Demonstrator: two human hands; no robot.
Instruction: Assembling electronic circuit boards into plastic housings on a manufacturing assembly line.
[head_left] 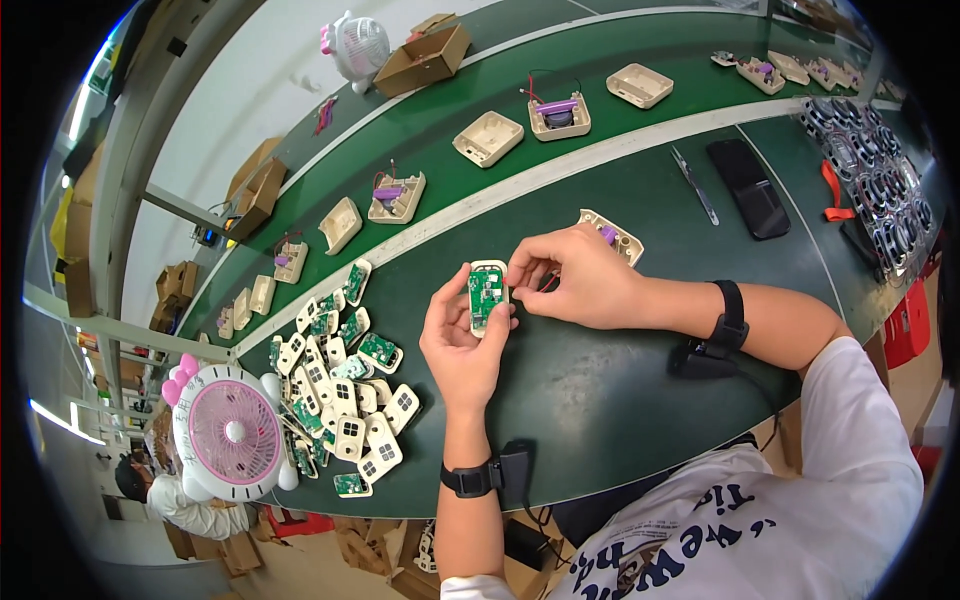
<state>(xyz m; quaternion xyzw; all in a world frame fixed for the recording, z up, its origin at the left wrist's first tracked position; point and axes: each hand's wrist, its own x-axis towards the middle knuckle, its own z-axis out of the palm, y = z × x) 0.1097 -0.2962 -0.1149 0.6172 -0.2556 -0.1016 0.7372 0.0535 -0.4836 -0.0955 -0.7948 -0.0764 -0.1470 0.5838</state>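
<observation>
One board [488,298], green and set on a cream plate, is in the left hand [462,355], a little to the person's right of the pile [345,395] on the counter [560,420]. That hand's fingers are clamped on the board's long edges, the thumb near its lower right corner. The right hand [580,280], farther right of the pile, curls its fingers close by the board's right edge; whether they pinch anything I cannot tell. Behind that hand, partly hidden, sits a cream case [629,246] with something purple inside. The pile is cream plates, many with four openings, some bearing green boards, all overlapping. Just left of the pile stands a pink-and-white fan [235,432]. Well right of the pile lie tweezers [695,186], a black phone [748,188] and rows of speakers [882,190]. Beyond the pile's far side runs a green belt [415,145], carrying open case halves [488,138].
</observation>
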